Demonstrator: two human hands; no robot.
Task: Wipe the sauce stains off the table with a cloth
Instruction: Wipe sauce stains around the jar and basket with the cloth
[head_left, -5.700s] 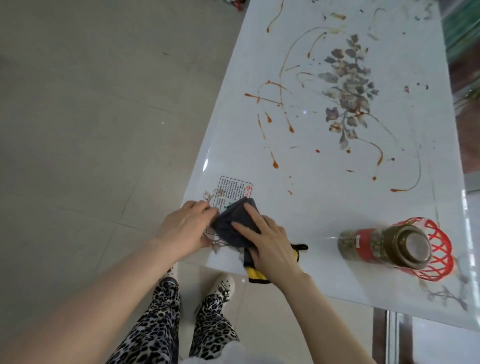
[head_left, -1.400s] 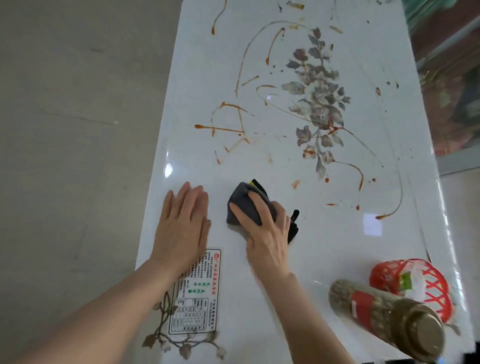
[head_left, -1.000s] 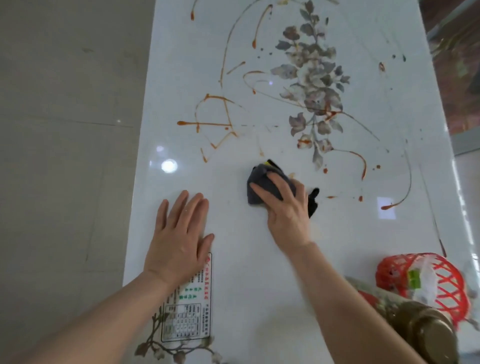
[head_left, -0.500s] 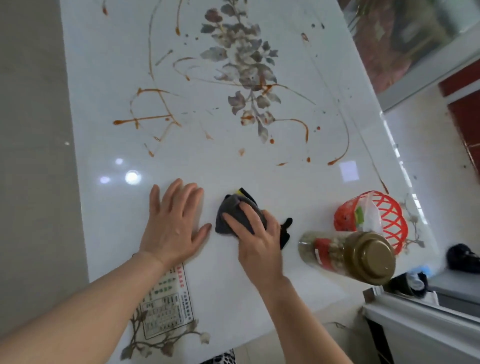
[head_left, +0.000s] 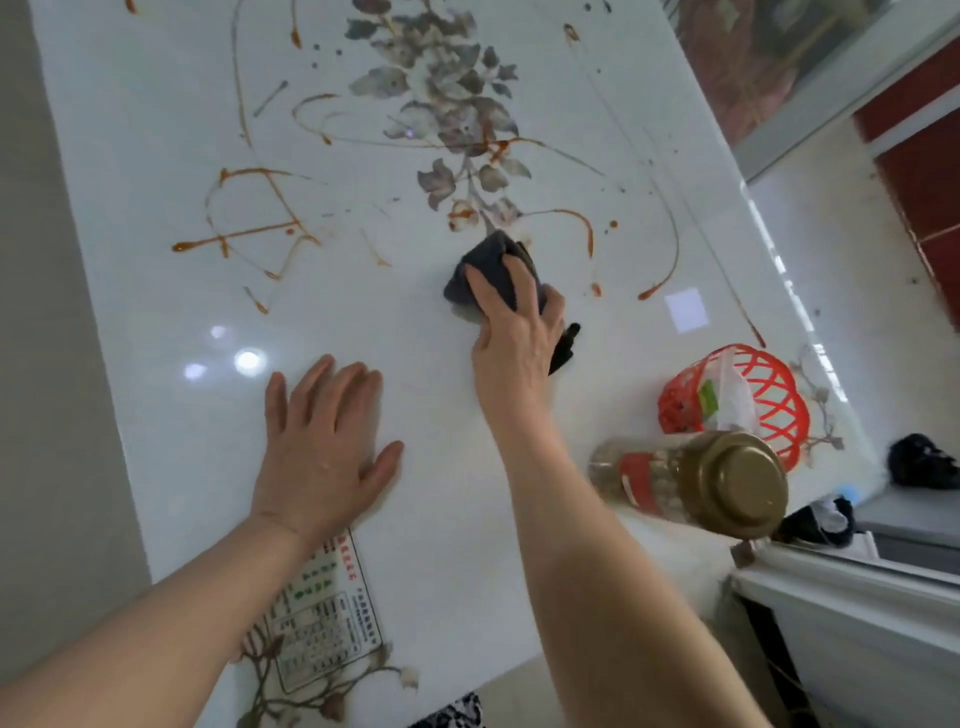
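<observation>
A bunched dark grey cloth (head_left: 485, 265) lies on the glossy white table (head_left: 156, 130), pressed down under my right hand (head_left: 519, 332), just below the printed grey flower pattern (head_left: 447, 104). Its black edge pokes out at the right of my palm. Orange-brown sauce stains (head_left: 244, 234) run in thin lines and drips to the left of the cloth, and more sauce streaks (head_left: 587, 228) curve to its right. My left hand (head_left: 322, 441) rests flat on the table nearer me, fingers spread, holding nothing.
A jar with a gold lid (head_left: 696, 480) lies on its side at the right, beside a red plastic basket (head_left: 737, 395) holding a white bag. A printed label (head_left: 327, 623) sits near the table's front edge. Floor lies left; a white ledge (head_left: 857, 613) stands right.
My right hand has pushed the cloth away from me and to the right, up to the flower pattern. My left hand stays flat on the table. The view has shifted.
</observation>
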